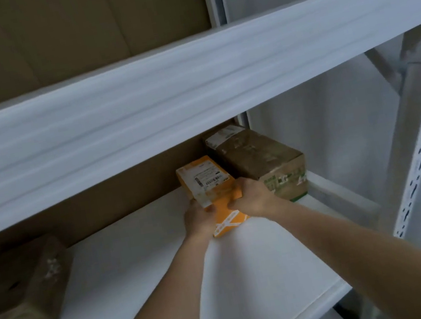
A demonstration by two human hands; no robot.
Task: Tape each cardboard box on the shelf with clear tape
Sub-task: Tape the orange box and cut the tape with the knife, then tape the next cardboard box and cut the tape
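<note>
Hands, left hand (200, 218) and right hand (252, 197), both grip the orange box (208, 185) on the shelf (136, 256). Next it likely needs tape; none shows.

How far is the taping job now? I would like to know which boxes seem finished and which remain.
Done: the brown box with green print looks glossy, as if taped, though blur prevents certainty. In hand: the left hand and right hand grip the orange box on the white shelf; no tape roll is visible. Left: that box, and perhaps the brown box at the left, whose state I cannot tell.
</note>
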